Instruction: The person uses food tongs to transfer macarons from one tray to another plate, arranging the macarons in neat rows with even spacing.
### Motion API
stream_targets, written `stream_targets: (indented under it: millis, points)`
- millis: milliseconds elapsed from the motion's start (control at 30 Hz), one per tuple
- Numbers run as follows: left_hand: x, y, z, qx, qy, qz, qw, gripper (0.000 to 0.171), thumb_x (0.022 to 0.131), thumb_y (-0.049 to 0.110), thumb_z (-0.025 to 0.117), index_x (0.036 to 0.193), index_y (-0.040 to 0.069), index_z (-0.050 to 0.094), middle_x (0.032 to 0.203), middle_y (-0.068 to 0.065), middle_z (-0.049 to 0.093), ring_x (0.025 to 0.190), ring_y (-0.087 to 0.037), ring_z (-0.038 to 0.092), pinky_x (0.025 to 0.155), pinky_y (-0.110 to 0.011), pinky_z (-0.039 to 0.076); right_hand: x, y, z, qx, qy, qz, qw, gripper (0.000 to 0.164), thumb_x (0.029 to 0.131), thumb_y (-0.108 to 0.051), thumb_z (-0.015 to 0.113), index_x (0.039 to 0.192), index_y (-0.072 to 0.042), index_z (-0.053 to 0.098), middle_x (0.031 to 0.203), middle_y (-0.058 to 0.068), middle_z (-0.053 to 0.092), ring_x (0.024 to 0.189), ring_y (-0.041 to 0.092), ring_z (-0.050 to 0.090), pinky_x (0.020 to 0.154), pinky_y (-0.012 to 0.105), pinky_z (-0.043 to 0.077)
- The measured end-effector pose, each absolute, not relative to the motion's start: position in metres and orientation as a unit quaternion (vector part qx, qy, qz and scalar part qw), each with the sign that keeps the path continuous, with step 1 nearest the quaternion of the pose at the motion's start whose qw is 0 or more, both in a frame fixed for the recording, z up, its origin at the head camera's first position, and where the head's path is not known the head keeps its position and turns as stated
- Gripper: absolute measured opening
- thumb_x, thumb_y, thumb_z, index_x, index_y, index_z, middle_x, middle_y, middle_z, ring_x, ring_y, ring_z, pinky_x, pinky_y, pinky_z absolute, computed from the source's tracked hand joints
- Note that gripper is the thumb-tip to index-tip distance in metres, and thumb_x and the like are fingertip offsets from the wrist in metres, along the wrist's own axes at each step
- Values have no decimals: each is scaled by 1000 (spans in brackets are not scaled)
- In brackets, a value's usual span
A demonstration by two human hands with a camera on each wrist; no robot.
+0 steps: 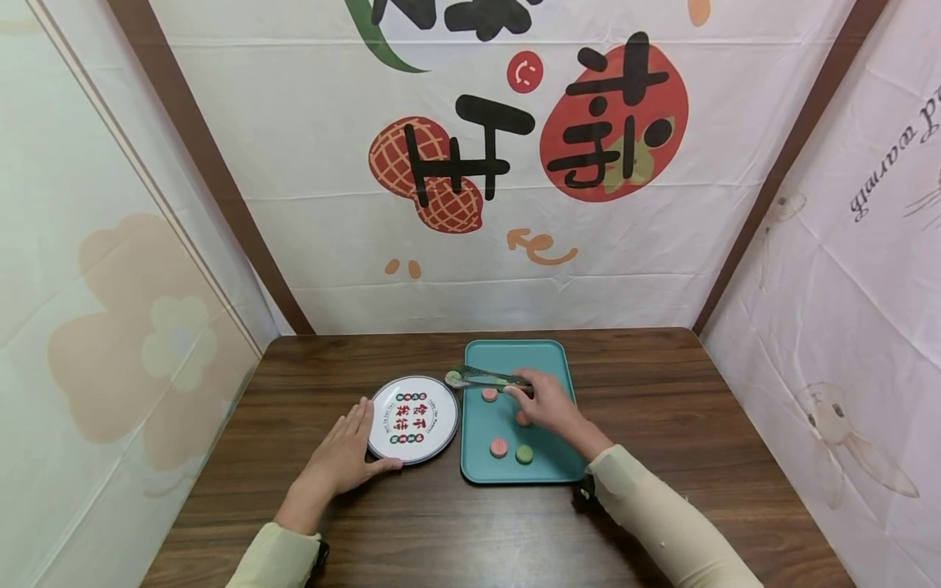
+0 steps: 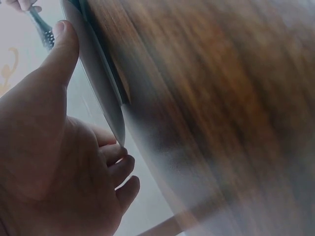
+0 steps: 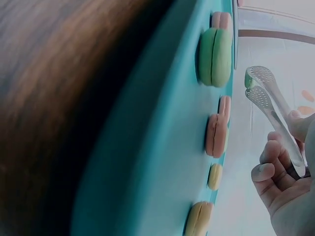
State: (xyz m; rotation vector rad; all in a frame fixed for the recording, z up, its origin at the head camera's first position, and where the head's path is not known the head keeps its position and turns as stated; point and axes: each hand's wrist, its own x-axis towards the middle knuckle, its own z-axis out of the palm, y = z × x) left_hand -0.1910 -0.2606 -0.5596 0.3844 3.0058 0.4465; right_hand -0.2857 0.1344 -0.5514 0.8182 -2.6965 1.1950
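Observation:
My right hand grips a pair of metal tongs above the teal tray. A green macaron is pinched between the perforated tips of the tongs, near the gap between tray and plate. My left hand rests against the left rim of a white plate, fingers extended and thumb at its near edge. The left wrist view shows the plate edge-on beside the thumb. On the tray lie a pink macaron, a green macaron and several others, partly hidden by my right hand.
The brown wooden table extends around both plate and tray. A printed fabric wall stands behind the table, with similar panels on both sides. Red and black printed characters mark the plate's middle.

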Motion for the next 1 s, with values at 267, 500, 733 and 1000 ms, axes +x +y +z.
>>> stream_targets:
  millis: [267,500,733,1000]
  points:
    - [-191,-261,-559,123,981,145,46,127,90,75,71,166,-13,18,173,-34,18,160,-49,22,132,-61,21,-283,127,-554,271,-870,411,7,40,110,-29,65,139,0,66,64,-2,61,47,12,55,46,28,45]
    - [-190,-261,-557,121,981,146,50,128,89,75,71,166,-13,18,173,-34,18,160,-49,22,132,-61,21,-281,119,-554,281,-882,376,44,36,110,-31,66,130,-2,71,84,-5,64,59,8,52,51,27,46]
    - [-191,-260,-557,119,981,147,52,128,90,75,71,166,-13,17,173,-34,17,160,-49,21,132,-61,20,-283,110,-556,290,-870,398,22,30,110,-27,66,129,-5,72,96,8,72,61,9,51,51,26,45]
    - [-191,-260,-560,123,981,146,45,127,90,73,73,165,-13,18,173,-34,19,160,-50,23,131,-62,22,-281,105,-556,310,-855,415,22,24,109,-23,67,123,-5,74,100,12,75,67,8,57,55,27,49]
